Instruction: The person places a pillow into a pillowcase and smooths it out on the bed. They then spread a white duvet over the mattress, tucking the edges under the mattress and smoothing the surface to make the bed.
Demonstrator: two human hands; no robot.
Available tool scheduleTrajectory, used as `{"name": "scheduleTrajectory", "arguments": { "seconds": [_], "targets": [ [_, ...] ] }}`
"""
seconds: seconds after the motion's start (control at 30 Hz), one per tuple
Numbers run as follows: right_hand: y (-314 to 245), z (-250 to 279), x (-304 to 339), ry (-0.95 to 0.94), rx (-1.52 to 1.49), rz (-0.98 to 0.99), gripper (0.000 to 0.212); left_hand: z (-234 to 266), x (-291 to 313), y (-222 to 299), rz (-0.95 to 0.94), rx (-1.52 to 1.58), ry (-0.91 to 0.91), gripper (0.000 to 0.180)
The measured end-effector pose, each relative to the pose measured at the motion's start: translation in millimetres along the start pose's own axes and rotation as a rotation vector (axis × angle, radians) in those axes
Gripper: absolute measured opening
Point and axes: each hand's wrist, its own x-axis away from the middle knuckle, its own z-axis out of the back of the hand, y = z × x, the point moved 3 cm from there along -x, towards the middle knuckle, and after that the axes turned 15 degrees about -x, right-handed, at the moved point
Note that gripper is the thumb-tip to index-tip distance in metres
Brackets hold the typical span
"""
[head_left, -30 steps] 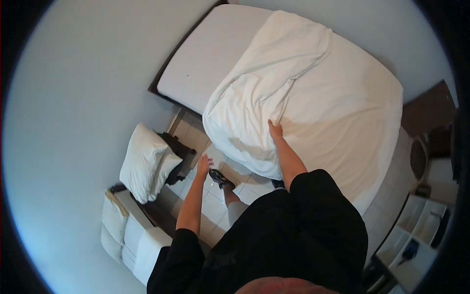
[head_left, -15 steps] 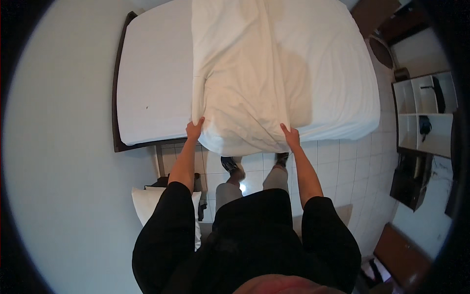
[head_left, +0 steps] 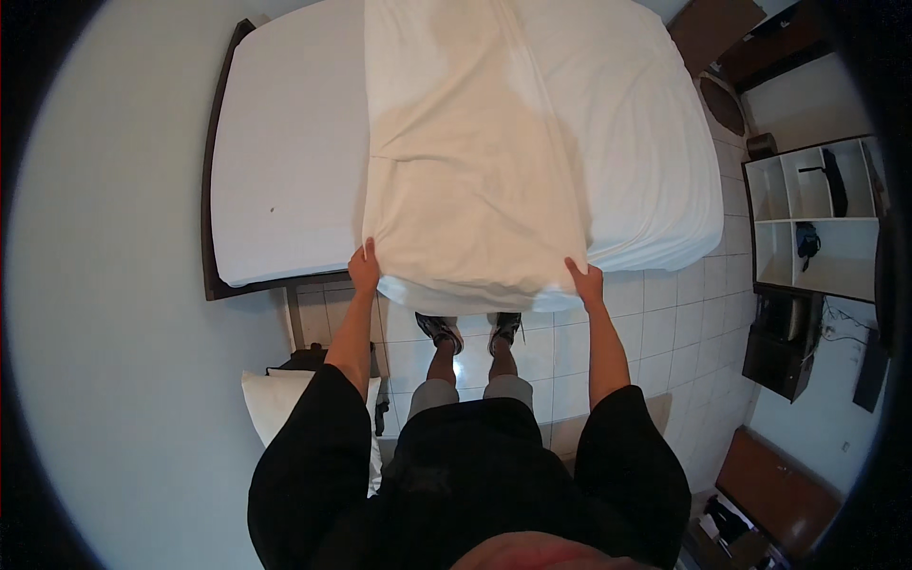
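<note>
A folded cream sheet [head_left: 465, 180] lies in a long band across the bed, its near end hanging at the mattress edge. My left hand [head_left: 364, 268] grips its left near corner, thumb on top. At the right near corner my right hand [head_left: 585, 282] pinches the cloth, thumb up and fingers underneath. Between my hands the sheet is stretched fairly flat, with a few shallow creases. Beneath it, a white fitted sheet [head_left: 636, 161] covers the mattress, its surface lightly wrinkled on the right.
A dark bed frame [head_left: 215, 171] borders the mattress at left. Behind my left arm a white pillow [head_left: 271, 404] rests by dark items. White shelves [head_left: 817, 252] with dark things stand at right, above a dark cabinet [head_left: 781, 356]. My shoes [head_left: 506, 328] are on the tiled floor [head_left: 655, 323].
My hands have moved farther apart, pulling the sheet's near end wider and smoothing most of its folds. My feet have come closer together.
</note>
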Motion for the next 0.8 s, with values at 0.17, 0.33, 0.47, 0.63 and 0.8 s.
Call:
{"name": "scheduleTrajectory", "arguments": {
  "seconds": [0.17, 0.33, 0.47, 0.63, 0.8],
  "targets": [
    [70, -4, -2, -0.155, -0.042, -0.021, 0.054, 2, 18, -6, -0.106, 0.027, 0.11, 0.055],
    [79, -8, -2, -0.103, 0.094, 0.01, 0.051, -11, 26, -24, -0.038, -0.205, -0.021, 0.054],
    [95, 2, -12, -0.094, 0.173, -0.073, 0.056, -26, 30, -39, -0.027, -0.223, -0.059, 0.053],
    [72, -5, 6, -0.1, 0.061, -0.172, 0.053, -42, 36, -65, -0.072, -0.084, 0.209, 0.048],
    [95, -5, 38, -0.361, -0.054, -0.077, 0.051, -55, 41, -25, 0.06, 0.044, 0.204, 0.039]
  ]
}}
